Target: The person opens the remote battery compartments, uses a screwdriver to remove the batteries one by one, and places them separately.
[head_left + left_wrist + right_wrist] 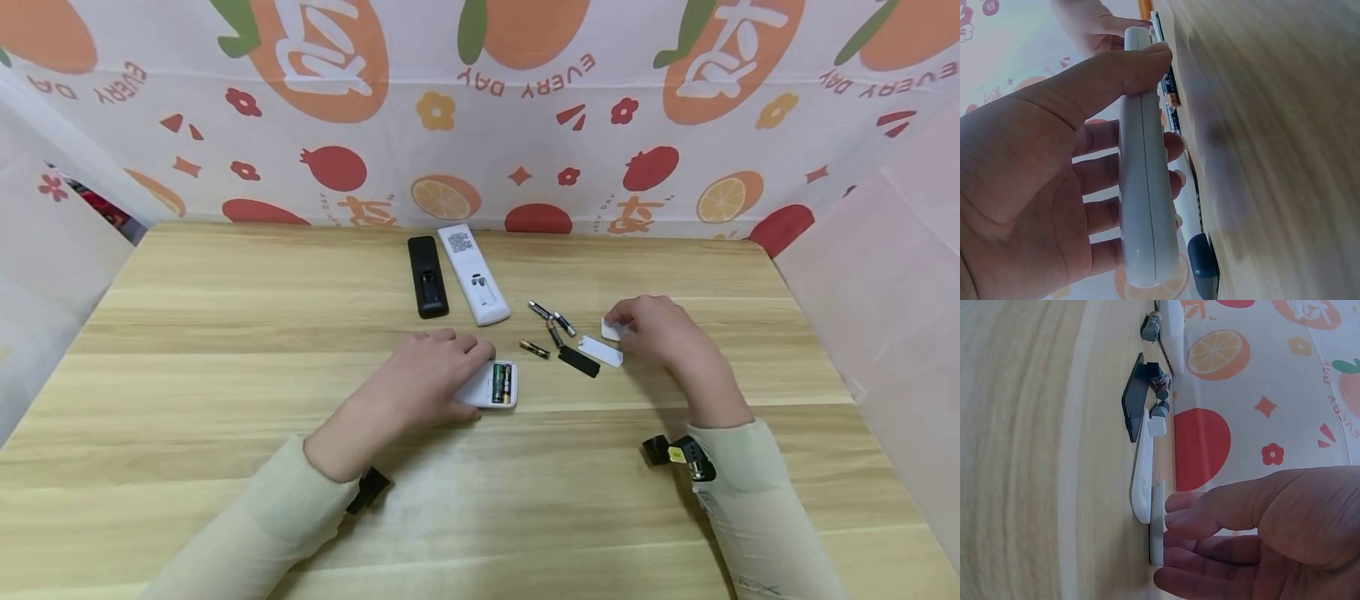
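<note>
My left hand [431,375] grips a white remote control [480,392], thumb on one long side and fingers on the other. Two batteries [502,383] lie side by side in its uncovered compartment. In the left wrist view the remote [1144,187] is seen edge-on, just above the table. My right hand [667,333] pinches a small white battery cover [611,331] at the table, with the fingertips around its edges in the right wrist view. Beside that hand lie a longer white battery cover [601,351] and a black battery cover [579,362].
Several loose batteries [535,349] lie between the hands. Farther back, a black remote [428,279] and a long white remote [476,279] rest with their compartments facing up. A fruit-patterned cloth [480,150] hangs behind the wooden table [225,333].
</note>
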Demonstrator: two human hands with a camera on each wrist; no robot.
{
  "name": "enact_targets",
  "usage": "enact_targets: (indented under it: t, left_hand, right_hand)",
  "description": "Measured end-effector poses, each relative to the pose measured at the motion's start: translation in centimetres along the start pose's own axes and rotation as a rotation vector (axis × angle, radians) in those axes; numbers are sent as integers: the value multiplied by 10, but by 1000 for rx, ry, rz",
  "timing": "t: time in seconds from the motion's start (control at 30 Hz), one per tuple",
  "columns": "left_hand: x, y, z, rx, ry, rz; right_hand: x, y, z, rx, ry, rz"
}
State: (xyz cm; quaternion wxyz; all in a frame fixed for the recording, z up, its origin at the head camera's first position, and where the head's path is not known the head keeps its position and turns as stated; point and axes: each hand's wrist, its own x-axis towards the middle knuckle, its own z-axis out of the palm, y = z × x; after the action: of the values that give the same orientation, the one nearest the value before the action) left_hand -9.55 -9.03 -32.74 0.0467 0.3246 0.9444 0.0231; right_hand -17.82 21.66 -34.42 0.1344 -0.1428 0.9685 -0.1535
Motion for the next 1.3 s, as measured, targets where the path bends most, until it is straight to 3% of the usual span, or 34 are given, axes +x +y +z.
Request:
enact_targets:
  t: [0.23,0.37,0.63,0.77,0.87,1.0,1.3]
  left_hand:
    - [0,0,2,-1,-31,-9]
    - [2,0,4,4,-38,-14]
    - [3,-1,9,-7,-54,-28]
    - [4,-2,10,-11,-69,-38]
    - [4,-3,10,-15,-85,-45]
    - [3,-4,12,-27,-92,-51]
    - [0,-10,10,-74,-101,-51]
  right_hand:
    - [-4,4,-6,-5,62,5]
    - [-11,13,-15,-25,57,77]
    - [-17,30,-20,-16,-50,238]
    - [-15,34,-17,11,-151,275]
    - [-13,36,-16,18,-180,274]
    - [-13,37,-13,20,-133,243]
    - [-18,24,-22,0,79,222]
